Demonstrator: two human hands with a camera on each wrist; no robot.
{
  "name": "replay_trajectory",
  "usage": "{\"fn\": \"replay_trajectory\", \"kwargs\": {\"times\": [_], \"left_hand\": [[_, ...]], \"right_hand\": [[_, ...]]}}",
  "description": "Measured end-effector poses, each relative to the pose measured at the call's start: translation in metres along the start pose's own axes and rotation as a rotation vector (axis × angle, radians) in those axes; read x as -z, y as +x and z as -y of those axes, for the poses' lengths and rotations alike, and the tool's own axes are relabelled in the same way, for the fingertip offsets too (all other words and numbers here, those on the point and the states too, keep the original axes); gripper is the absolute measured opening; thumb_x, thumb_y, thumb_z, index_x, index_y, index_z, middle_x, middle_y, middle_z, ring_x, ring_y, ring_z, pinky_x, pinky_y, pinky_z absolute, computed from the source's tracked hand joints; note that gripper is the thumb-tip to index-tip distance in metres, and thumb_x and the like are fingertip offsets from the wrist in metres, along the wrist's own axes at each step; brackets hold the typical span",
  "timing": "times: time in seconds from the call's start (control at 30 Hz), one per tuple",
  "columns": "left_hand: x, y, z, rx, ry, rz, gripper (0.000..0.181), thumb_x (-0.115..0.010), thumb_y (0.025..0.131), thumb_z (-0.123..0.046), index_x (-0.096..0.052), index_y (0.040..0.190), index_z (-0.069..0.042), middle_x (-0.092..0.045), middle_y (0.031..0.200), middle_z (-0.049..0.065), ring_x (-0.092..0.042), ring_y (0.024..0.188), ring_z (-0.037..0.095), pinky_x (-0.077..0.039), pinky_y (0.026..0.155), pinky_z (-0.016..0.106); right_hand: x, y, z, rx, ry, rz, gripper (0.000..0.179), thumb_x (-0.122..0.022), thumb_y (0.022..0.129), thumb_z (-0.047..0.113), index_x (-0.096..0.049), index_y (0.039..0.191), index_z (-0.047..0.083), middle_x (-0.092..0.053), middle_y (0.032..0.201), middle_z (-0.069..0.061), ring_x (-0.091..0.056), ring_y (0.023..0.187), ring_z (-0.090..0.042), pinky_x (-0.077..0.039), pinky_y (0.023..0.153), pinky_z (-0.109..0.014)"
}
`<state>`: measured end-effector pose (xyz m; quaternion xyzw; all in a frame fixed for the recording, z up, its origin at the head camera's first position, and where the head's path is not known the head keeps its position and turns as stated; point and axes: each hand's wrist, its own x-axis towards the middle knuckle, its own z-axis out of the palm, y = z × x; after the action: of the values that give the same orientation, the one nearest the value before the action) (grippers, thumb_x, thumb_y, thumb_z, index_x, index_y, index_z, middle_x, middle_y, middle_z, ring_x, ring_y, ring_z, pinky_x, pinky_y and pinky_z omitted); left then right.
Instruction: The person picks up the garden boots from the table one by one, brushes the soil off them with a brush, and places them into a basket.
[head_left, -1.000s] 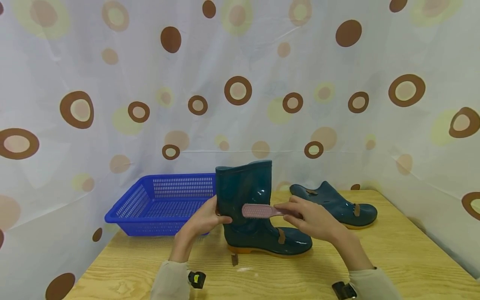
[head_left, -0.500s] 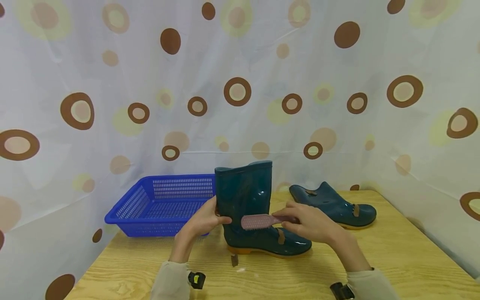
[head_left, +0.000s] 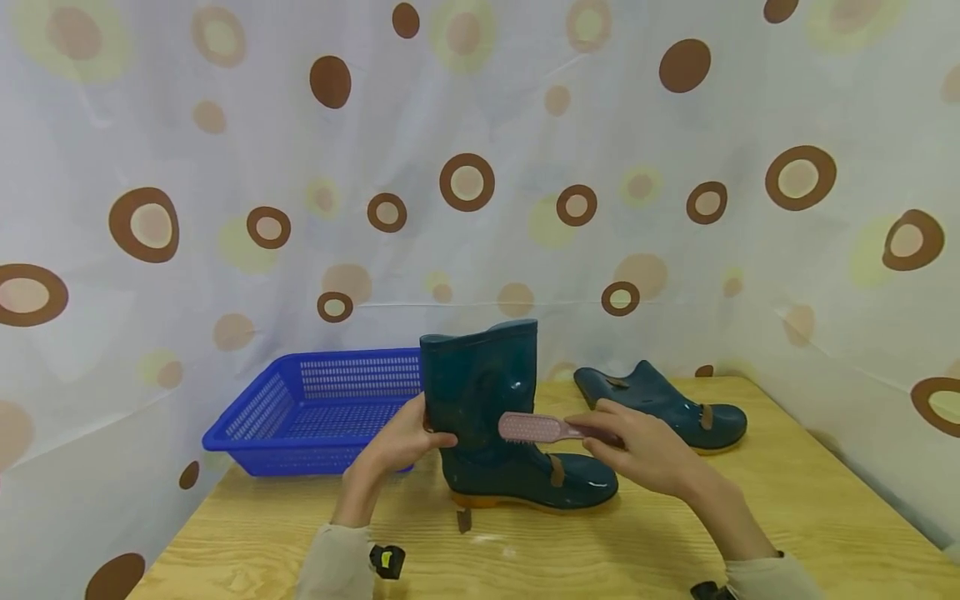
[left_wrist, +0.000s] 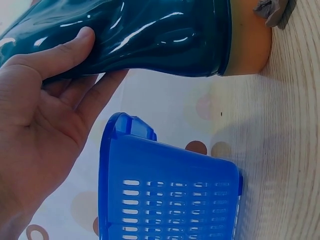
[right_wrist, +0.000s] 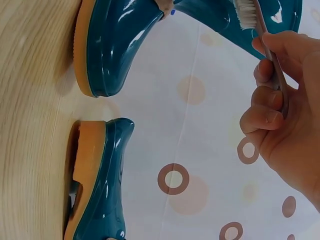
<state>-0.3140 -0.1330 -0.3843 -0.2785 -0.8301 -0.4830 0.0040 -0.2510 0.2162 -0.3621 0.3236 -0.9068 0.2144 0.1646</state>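
Observation:
A glossy dark green rubber boot [head_left: 480, 379] with a tan sole stands upright on the table in the head view. My left hand [head_left: 402, 437] grips its shaft from behind, the thumb [left_wrist: 75, 48] lying along the side in the left wrist view. My right hand [head_left: 651, 450] holds a pinkish brush [head_left: 528, 427] by its handle, with the head at the lower shaft. Pale bristles [right_wrist: 245, 14] face the boot in the right wrist view; whether they touch it I cannot tell. A brown patch [head_left: 557, 471] sits on the boot's instep.
Behind on the right, a second green boot [head_left: 667, 408] lies on its side, with brown patches on it. A blue perforated basket [head_left: 315, 458] stands at the left. One small brown scrap [head_left: 464, 520] lies before the heel on the wooden table [head_left: 262, 542].
The brush went down the shaft, then came back up and shifted right with my right hand. My left hand keeps its grip, and the boot stays standing.

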Motion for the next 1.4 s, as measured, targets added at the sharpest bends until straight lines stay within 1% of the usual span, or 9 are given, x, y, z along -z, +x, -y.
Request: {"fn": "replay_trajectory", "kwargs": {"times": [0.13, 0.23, 0.47, 0.6, 0.7, 0.83, 1.0, 1.23, 1.4], "left_hand": [[0.001, -0.001, 0.001, -0.021, -0.004, 0.012, 0.067, -0.070, 0.087, 0.002, -0.040, 0.146, -0.011, -0.055, 0.141, 0.013, -0.056, 0.127, 0.034, -0.045, 0.108, 0.054], [0.001, -0.002, 0.000, -0.016, -0.005, 0.005, 0.065, -0.071, 0.087, 0.001, -0.042, 0.144, -0.012, -0.056, 0.140, 0.012, -0.056, 0.127, 0.033, -0.044, 0.109, 0.054], [0.002, -0.001, 0.000, 0.006, 0.021, -0.020, 0.061, -0.072, 0.086, 0.001, -0.047, 0.140, -0.014, -0.058, 0.137, 0.010, -0.058, 0.124, 0.031, -0.045, 0.108, 0.055], [0.001, 0.000, -0.001, 0.009, 0.017, -0.018, 0.061, -0.072, 0.086, 0.000, -0.047, 0.140, -0.014, -0.058, 0.137, 0.009, -0.057, 0.125, 0.031, -0.044, 0.109, 0.055], [0.000, 0.000, -0.001, 0.008, 0.026, -0.017, 0.059, -0.073, 0.087, -0.001, -0.048, 0.139, -0.013, -0.059, 0.136, 0.010, -0.058, 0.123, 0.031, -0.045, 0.108, 0.055], [0.001, -0.001, -0.001, 0.018, 0.045, -0.035, 0.051, -0.074, 0.086, -0.002, -0.053, 0.132, -0.010, -0.062, 0.130, 0.011, -0.061, 0.117, 0.029, -0.048, 0.105, 0.052], [0.002, -0.002, -0.001, 0.026, 0.052, -0.035, 0.045, -0.072, 0.087, -0.001, -0.055, 0.129, -0.006, -0.063, 0.128, 0.013, -0.062, 0.115, 0.030, -0.051, 0.102, 0.051], [0.002, -0.002, 0.000, 0.047, 0.045, -0.041, 0.047, -0.072, 0.087, -0.001, -0.053, 0.131, -0.007, -0.062, 0.130, 0.014, -0.061, 0.117, 0.032, -0.051, 0.102, 0.053], [0.002, -0.002, 0.000, 0.025, 0.050, -0.030, 0.047, -0.072, 0.088, -0.002, -0.053, 0.131, -0.006, -0.063, 0.129, 0.015, -0.061, 0.116, 0.032, -0.051, 0.101, 0.053]], "right_hand": [[0.001, -0.003, 0.000, -0.018, -0.020, -0.022, 0.029, -0.063, 0.098, 0.024, -0.068, 0.126, 0.023, -0.055, 0.093, 0.014, -0.044, 0.069, 0.003, -0.041, 0.060, -0.019], [0.000, -0.006, -0.001, -0.025, -0.030, -0.039, 0.029, -0.065, 0.097, 0.024, -0.069, 0.125, 0.023, -0.057, 0.096, 0.015, -0.046, 0.072, 0.004, -0.042, 0.062, -0.020], [-0.001, -0.016, -0.008, -0.079, -0.005, -0.083, 0.028, -0.067, 0.095, 0.021, -0.070, 0.122, 0.025, -0.046, 0.080, 0.014, -0.040, 0.064, 0.002, -0.035, 0.056, -0.020], [-0.002, -0.024, -0.012, -0.141, -0.008, -0.099, 0.028, -0.067, 0.095, 0.023, -0.070, 0.122, 0.024, -0.046, 0.079, 0.013, -0.039, 0.063, 0.001, -0.033, 0.056, -0.021], [-0.004, -0.028, -0.015, -0.188, -0.019, -0.089, 0.028, -0.066, 0.096, 0.027, -0.069, 0.123, 0.021, -0.049, 0.080, 0.012, -0.039, 0.063, 0.001, -0.032, 0.056, -0.022], [-0.006, -0.029, -0.016, -0.218, -0.029, -0.071, 0.029, -0.065, 0.096, 0.028, -0.069, 0.124, 0.019, -0.049, 0.080, 0.011, -0.039, 0.063, 0.000, -0.032, 0.056, -0.022], [-0.006, -0.030, -0.015, -0.231, -0.004, -0.038, 0.029, -0.063, 0.098, 0.027, -0.068, 0.125, 0.017, -0.048, 0.080, 0.010, -0.039, 0.064, 0.000, -0.033, 0.056, -0.022], [-0.009, -0.034, -0.014, -0.241, 0.028, 0.025, 0.029, -0.062, 0.098, 0.026, -0.067, 0.125, 0.017, -0.048, 0.080, 0.009, -0.040, 0.064, -0.001, -0.034, 0.056, -0.023], [-0.010, -0.035, -0.015, -0.260, 0.027, 0.047, 0.029, -0.062, 0.098, 0.026, -0.067, 0.125, 0.019, -0.049, 0.081, 0.010, -0.042, 0.066, -0.001, -0.035, 0.057, -0.023]]}}
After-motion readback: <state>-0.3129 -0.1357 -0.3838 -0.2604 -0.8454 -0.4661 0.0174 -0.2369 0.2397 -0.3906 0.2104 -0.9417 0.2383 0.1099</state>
